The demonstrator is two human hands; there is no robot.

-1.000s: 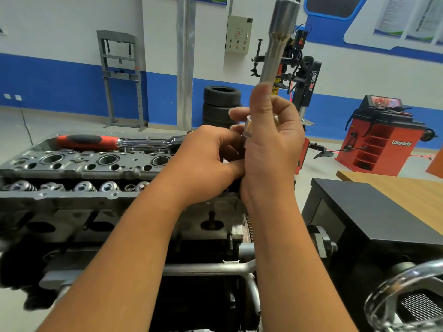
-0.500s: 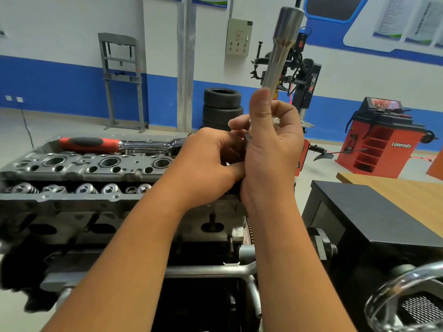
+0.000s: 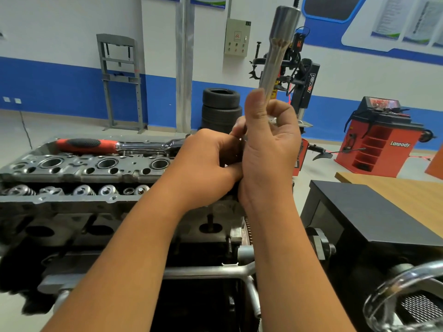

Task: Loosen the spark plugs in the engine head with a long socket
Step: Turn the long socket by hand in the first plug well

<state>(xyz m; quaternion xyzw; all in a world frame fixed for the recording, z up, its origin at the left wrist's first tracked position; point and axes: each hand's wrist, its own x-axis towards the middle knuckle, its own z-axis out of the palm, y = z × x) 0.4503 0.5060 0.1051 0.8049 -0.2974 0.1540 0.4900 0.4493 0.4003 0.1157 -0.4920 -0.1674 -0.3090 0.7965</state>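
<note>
Little has shifted since a second ago: both hands stay together above the engine head [image 3: 79, 168]. Right hand [image 3: 268, 152] grips the long socket [image 3: 278, 49] upright, thumb along its shaft; left hand [image 3: 206, 164] curls around its hidden lower end. Behind them, a ratchet [image 3: 115, 146] lies on the head.

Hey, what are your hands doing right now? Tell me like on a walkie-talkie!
Right hand grips long socket, held upright above engine head. Left hand curled at its base, hold unclear. Ratchet rests on head. Nothing blocking.

An auto workshop: stacked tyres [image 3: 221, 106], tyre changer [image 3: 302, 77], wheel balancer [image 3: 383, 137].
</note>
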